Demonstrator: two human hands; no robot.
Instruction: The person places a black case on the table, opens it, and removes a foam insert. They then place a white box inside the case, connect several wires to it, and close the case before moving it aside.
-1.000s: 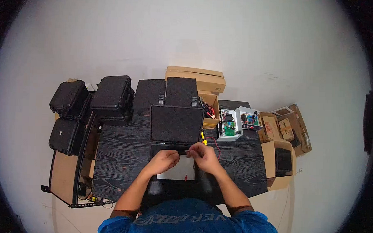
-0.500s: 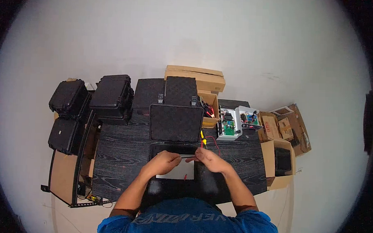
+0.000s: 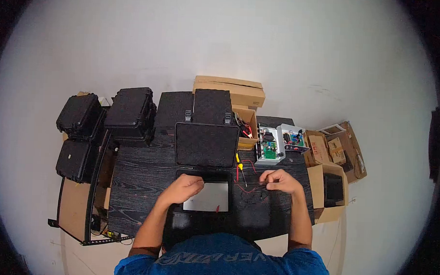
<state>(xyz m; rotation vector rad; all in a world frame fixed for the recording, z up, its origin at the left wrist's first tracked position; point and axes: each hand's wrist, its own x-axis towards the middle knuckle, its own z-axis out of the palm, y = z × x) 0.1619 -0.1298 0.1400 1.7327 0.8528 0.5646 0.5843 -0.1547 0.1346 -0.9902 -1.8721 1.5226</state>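
An open black hard case [image 3: 230, 198] lies in front of me, its foam-lined lid [image 3: 206, 146] tipped back. Inside it is a silver-grey panel [image 3: 206, 197] with a small red piece [image 3: 217, 208] at its lower right. My left hand [image 3: 188, 187] is closed at the panel's upper left corner; whatever its fingers hold is hidden. To the right of the case, my right hand [image 3: 282, 181] is pinched above the table, by thin dark wires; what it grips is too small to make out. A yellow-handled screwdriver [image 3: 240, 166] and a red wire [image 3: 247, 191] lie between the case and this hand.
Stacked black cases [image 3: 131, 114] stand at the left. Behind the lid is a cardboard box [image 3: 244, 131] of cables and tools. Opened white housings with green circuit boards [image 3: 270, 149] sit at the back right. An open carton [image 3: 319, 201] stands by the table's right edge.
My right hand has moved right, from over the case to beside it. My left hand has shifted slightly left. The hands are now apart, and more of the panel shows.
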